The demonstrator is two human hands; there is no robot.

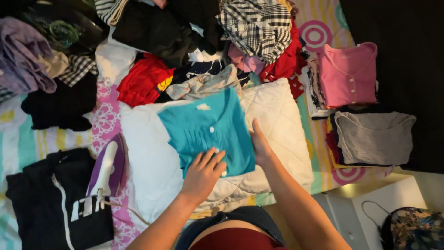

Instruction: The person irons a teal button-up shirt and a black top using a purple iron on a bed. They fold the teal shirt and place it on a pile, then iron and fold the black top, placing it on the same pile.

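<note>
A folded teal shirt with small white buttons lies on a white quilted pillow, and both hands rest on it: the left hand lies flat with fingers spread on the lower edge, while the right hand presses its open palm against the shirt's right edge. To the left sits a purple and white iron (beside a black garment), to the right 2 folded stacks, a pink top and a grey top, and a heap of unfolded clothes behind.

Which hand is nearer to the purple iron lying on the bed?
Left. The left hand rests on the folded teal shirt, closer to the purple iron; the right hand is at the shirt's far edge.
</note>
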